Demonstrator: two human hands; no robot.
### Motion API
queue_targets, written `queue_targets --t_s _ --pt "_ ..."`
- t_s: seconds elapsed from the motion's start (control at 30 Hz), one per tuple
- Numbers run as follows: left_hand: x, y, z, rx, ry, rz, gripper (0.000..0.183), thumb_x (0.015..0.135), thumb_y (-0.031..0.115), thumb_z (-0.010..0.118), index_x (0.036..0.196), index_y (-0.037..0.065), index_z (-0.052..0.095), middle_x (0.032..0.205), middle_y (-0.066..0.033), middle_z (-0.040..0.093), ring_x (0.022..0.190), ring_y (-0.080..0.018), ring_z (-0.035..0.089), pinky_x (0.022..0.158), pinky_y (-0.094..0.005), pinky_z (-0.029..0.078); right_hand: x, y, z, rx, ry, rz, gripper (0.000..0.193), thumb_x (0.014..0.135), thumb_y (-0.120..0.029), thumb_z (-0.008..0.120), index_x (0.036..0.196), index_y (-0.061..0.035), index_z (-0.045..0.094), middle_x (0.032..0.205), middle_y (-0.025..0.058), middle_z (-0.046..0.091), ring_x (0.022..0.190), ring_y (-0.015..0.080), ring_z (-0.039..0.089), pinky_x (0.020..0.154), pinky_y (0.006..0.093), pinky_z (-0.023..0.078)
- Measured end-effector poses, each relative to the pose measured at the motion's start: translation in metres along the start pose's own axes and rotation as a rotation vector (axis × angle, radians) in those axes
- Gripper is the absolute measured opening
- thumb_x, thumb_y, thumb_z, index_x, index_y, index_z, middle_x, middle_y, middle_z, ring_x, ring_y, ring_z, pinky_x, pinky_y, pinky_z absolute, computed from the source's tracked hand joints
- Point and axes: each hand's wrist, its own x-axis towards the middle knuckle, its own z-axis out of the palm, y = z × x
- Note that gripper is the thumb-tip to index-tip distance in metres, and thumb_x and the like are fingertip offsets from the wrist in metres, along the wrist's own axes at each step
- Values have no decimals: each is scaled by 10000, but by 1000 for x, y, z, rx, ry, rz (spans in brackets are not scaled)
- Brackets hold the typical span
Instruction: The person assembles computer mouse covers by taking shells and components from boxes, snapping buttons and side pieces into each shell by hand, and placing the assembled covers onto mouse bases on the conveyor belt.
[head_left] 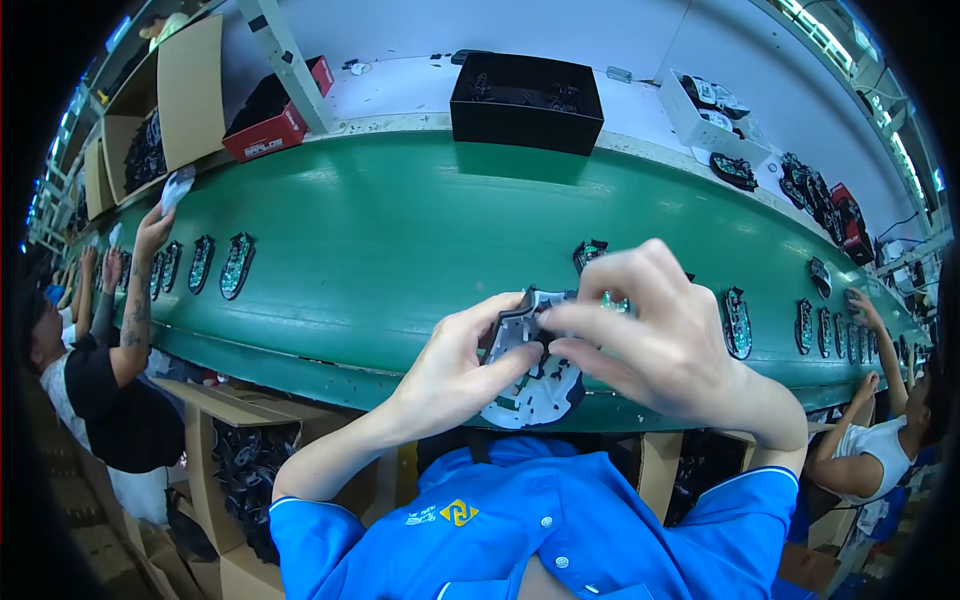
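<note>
A long green conveyor belt (400, 200) runs across; an open black box (524, 128) stands beyond it; the right hand (668, 335) has a narrow grip, though whether it pinches anything I cannot tell; the left hand (450, 365) holds a grey-white plastic housing (545, 398) over the belt's near edge; a circuit-board unit (237, 266) lies farther left.

Left hand (450, 360) gripping a grey-white shell (545, 398), blurred right hand (665, 330) apparently touching it, green belt (400, 215) beyond

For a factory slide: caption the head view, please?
Left hand holds a pale, dark-rimmed shell, right hand at its upper part, by a green belt.
</note>
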Motion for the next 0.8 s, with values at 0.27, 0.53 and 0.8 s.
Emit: queue_targets --t_s 0.27,0.53,0.8 --pt "1 1 8 21 131 34 276 837 27 576 1105 -26 545 952 -67 611 858 -79 543 723 -243 465 -10 4 15 422 -52 411 397 721 -136 708 1071 -50 542 936 108 546 829 254 607 676 345 498" --pt "11 -14 11 246 330 235 215 791 11 602 1001 -37 588 884 -84 556 767 -121 561 646 -239 449 -14 -1 25 379 40 410 499 725 -130 702 1172 -69 488 1006 114 533 817 243 611 621 336 503" --pt "21 -26 15 6 420 212 225 817 8 581 1041 -10 594 970 -81 520 877 -139 539 739 -250 439 -35 -9 69 543 165 562 822 694 -52 677 1390 -40 238 1054 157 496 774 217 589 625 338 503"
